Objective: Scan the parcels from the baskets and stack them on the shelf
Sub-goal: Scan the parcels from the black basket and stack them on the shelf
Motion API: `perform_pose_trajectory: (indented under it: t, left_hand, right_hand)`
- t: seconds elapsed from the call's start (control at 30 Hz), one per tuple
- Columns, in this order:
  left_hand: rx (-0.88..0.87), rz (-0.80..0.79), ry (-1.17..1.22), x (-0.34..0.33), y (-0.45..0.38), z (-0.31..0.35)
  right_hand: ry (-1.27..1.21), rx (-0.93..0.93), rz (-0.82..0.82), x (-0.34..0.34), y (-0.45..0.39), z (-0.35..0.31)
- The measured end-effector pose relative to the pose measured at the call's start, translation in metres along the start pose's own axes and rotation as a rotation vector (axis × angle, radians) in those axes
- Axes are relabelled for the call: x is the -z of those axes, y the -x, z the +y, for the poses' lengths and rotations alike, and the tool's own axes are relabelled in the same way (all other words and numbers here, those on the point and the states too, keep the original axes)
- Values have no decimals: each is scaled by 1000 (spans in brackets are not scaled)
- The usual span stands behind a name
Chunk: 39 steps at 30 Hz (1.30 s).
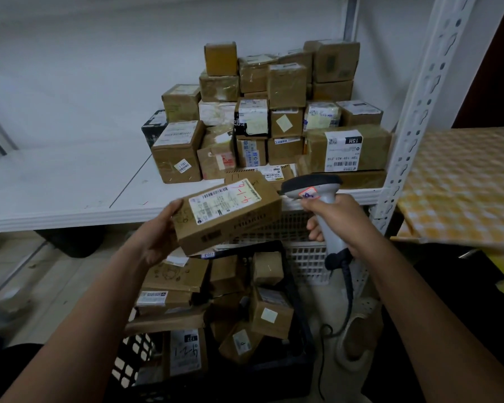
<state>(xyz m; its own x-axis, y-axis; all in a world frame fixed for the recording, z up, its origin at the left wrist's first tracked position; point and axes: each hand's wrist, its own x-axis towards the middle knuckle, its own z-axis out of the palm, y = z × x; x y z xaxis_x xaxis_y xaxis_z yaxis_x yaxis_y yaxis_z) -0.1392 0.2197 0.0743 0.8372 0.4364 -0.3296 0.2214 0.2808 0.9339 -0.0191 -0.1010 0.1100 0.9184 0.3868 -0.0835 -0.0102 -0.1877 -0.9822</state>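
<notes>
Two hands are up before the shelf. Your left hand grips the left end of a cardboard parcel, thumb curled over its top edge, label facing up. Just right of it, your right hand wraps its fingers around the handle of a barcode scanner, head aimed at the parcel. Below your fingers, a black basket holds jumbled parcels; a white basket stands behind it.

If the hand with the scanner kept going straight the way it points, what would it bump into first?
Probably the held parcel. The right hand aims the scanner leftward, its head right beside that parcel's corner, which the left hand grips. Depth is hard to judge, so it might pass just behind.
</notes>
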Motion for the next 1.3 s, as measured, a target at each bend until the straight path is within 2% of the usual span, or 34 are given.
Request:
perform_pose_trajectory:
  t: [0.33,0.53,0.7,1.07,1.3]
  left_hand:
    - [-88,41,-69,-76,-102,73]
    - [-193,127,-184,-63,-100,30]
    - [-337,83,-247,-62,-99,8]
    - [-359,-17,-319,-64,-117,8]
    - [-373,155,-303,-30,-78,0]
  right_hand:
    - [-22,-67,56,7,-36,22]
    - [4,-102,36,-1,-55,47]
    - [9,-122,-2,-13,-60,61]
    - [36,-123,-16,-18,-58,70]
    - [98,-111,-127,-52,-51,73]
